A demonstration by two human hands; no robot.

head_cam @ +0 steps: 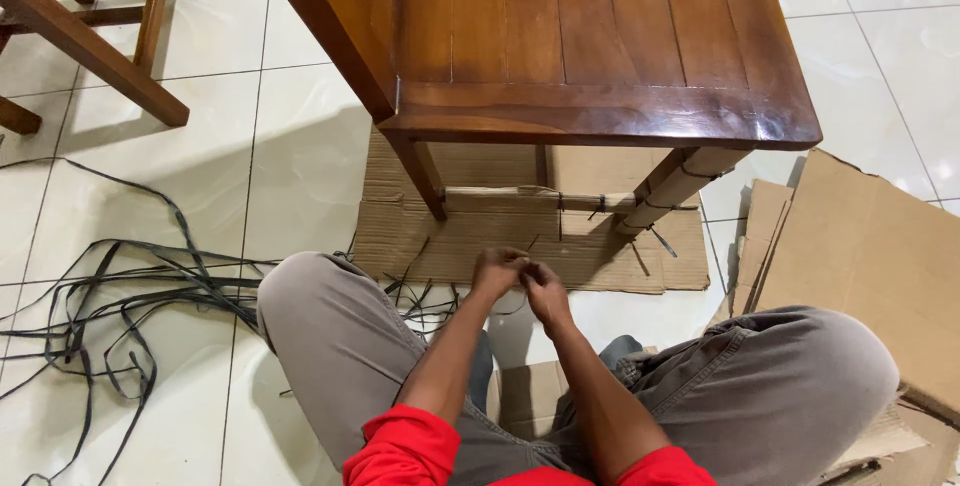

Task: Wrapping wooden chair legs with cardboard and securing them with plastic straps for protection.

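My left hand and my right hand meet low in front of me, fingers pinched together on a thin dark strap. They hover over a flat cardboard sheet that lies under a brown wooden chair. The chair's front legs and rung are wrapped in cardboard and bound with dark straps. My knees in grey trousers sit to either side of my arms, and red sleeves show at the bottom.
A tangle of loose black straps spreads over the white tiled floor at left. More cardboard pieces lie at right. Legs of another wooden chair stand at the top left.
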